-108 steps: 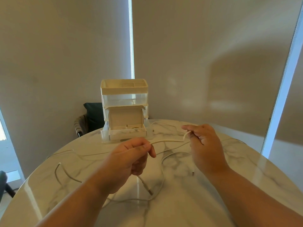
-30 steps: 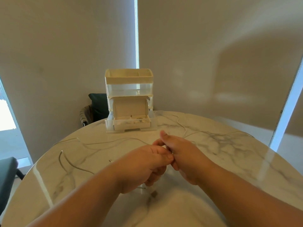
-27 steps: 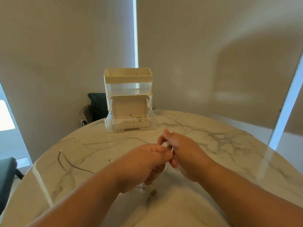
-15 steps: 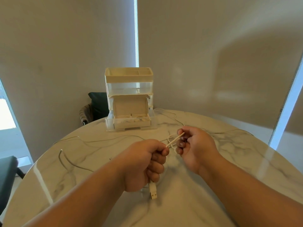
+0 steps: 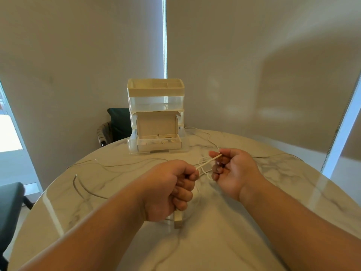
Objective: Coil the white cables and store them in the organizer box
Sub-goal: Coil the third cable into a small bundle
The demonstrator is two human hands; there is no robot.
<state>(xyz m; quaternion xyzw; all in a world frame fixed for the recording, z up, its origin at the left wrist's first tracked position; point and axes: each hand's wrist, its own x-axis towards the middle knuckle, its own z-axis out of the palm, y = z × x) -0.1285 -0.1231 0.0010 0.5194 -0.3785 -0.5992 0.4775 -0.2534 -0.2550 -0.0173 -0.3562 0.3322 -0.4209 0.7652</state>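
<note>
One head-worn wide-angle camera looked forward and down across the marble table (image 5: 273, 222), close over both forearms, facing the far blinds (image 5: 254, 65).

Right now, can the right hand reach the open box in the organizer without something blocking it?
Probably yes. The right hand pinches the white cable, and only bare marble table with loose cable lies between it and the organizer box. The held cable would come along.
</note>
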